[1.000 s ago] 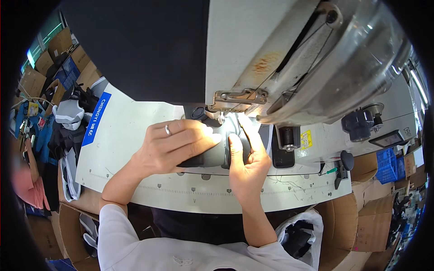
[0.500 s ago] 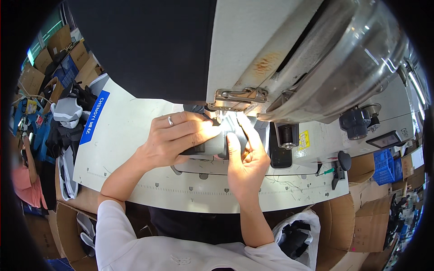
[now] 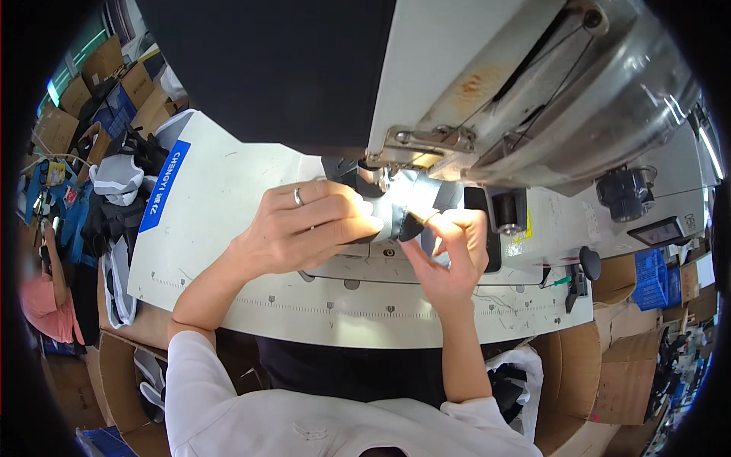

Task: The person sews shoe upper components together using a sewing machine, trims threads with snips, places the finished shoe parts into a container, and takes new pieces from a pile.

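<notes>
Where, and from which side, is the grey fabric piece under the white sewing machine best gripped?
Perhaps by its dark near flap, from the person's side: the far part of the grey fabric piece lies beneath the white sewing machine head, while the flap sticks out in front.

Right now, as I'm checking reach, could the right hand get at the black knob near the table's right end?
Probably yes: the right hand is at the dark cloth and would have to leave it, but nothing tall seems to block the way to the black knob.
</notes>
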The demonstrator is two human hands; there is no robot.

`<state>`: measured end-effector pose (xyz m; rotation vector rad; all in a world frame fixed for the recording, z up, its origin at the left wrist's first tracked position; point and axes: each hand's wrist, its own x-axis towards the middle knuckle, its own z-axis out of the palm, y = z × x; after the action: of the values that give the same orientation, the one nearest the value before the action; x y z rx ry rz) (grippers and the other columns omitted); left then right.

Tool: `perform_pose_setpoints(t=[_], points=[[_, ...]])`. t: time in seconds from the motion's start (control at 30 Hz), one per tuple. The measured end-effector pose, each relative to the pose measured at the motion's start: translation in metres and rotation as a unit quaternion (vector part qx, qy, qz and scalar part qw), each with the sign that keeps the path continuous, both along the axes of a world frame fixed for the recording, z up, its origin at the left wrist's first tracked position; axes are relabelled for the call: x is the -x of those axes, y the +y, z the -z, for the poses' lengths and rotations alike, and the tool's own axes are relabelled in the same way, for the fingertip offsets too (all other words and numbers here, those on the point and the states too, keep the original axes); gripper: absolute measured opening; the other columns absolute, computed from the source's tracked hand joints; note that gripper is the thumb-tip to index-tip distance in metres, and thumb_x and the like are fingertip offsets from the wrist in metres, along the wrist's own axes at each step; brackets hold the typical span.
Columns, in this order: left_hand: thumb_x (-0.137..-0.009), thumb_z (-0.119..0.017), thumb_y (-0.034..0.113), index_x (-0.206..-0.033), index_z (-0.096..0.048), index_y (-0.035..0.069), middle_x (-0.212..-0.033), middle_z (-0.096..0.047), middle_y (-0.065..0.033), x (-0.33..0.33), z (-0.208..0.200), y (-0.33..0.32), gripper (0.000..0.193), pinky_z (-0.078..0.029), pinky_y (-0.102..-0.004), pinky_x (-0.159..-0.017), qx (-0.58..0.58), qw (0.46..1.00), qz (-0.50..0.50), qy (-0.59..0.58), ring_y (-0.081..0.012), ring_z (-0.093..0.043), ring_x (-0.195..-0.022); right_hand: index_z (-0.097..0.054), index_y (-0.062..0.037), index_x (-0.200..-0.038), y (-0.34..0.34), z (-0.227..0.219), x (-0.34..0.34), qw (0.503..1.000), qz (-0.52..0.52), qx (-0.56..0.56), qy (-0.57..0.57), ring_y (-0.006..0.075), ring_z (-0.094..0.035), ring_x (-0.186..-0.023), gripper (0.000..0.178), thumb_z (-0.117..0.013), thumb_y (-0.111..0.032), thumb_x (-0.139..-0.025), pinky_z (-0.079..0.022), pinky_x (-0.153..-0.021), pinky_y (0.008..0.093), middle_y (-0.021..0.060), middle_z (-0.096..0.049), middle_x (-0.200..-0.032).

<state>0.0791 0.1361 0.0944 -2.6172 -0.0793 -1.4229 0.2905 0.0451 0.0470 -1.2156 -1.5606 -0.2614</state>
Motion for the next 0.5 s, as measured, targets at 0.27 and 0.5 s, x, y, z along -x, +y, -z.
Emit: perform_pose_setpoints(t=[0.27,0.5], points=[[-0.058,-0.074,0.004,-0.086,-0.072,0.009,-0.081,-0.061,-0.0006,-0.001,0.003,-0.004,0.028,-0.055,-0.027,-0.059,0.003,1.0,-0.003,-0.007,-0.0175,-0.065,-0.075,-0.069,-0.0096,-0.082,0.015,-0.01,-0.002,0.987,-0.123,-0.098,-0.04,0.0126,-0.055,-0.068,0.03,-0.087,-0.001,-0.059,-0.045,-0.054,0.0226,0.0079,-0.062,-0.097],[-0.059,-0.074,0.005,-0.085,-0.072,0.009,-0.081,-0.061,0.0002,-0.003,0.003,-0.005,0.027,-0.055,-0.0269,-0.06,0.001,1.0,0.0,-0.008,-0.0167,-0.065,-0.077,-0.069,-0.0097,-0.081,0.01,-0.016,-0.002,0.982,-0.119,-0.098,-0.107,0.0139,-0.057,-0.071,0.027,-0.085,0.0,-0.062,-0.044,-0.056,0.0244,0.002,-0.065,-0.084]])
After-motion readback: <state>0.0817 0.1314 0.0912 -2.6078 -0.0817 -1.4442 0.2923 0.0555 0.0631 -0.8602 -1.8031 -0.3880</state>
